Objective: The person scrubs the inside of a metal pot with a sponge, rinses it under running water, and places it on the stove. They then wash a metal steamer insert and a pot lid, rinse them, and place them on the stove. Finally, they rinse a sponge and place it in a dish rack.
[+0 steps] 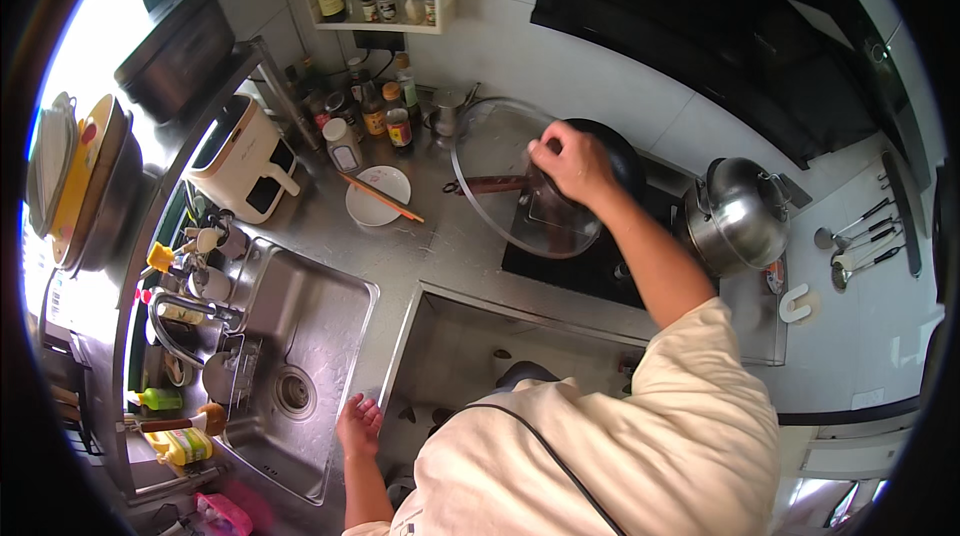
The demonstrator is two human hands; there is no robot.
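My right hand (574,161) grips the knob of a round glass pan lid (495,138), which is raised and tilted over the counter and the left part of the black cooktop (592,277). Behind the lid stands a dark wok (619,150), its brown handle (499,184) seen through the glass; the lid and my arm hide part of it. Left of the lid, a pair of chopsticks (382,198) lies across a white plate (375,183). My left hand (360,423) is held beside the sink's near edge with its fingers loosely curled and nothing in it.
A stainless steel sink (315,333) with a faucet (161,326) is at left. Sauce bottles (373,112) and a cream air fryer (244,157) stand behind the plate. A lidded steel pot (735,217) is right of the wok. Ladles (825,237) hang on the right wall.
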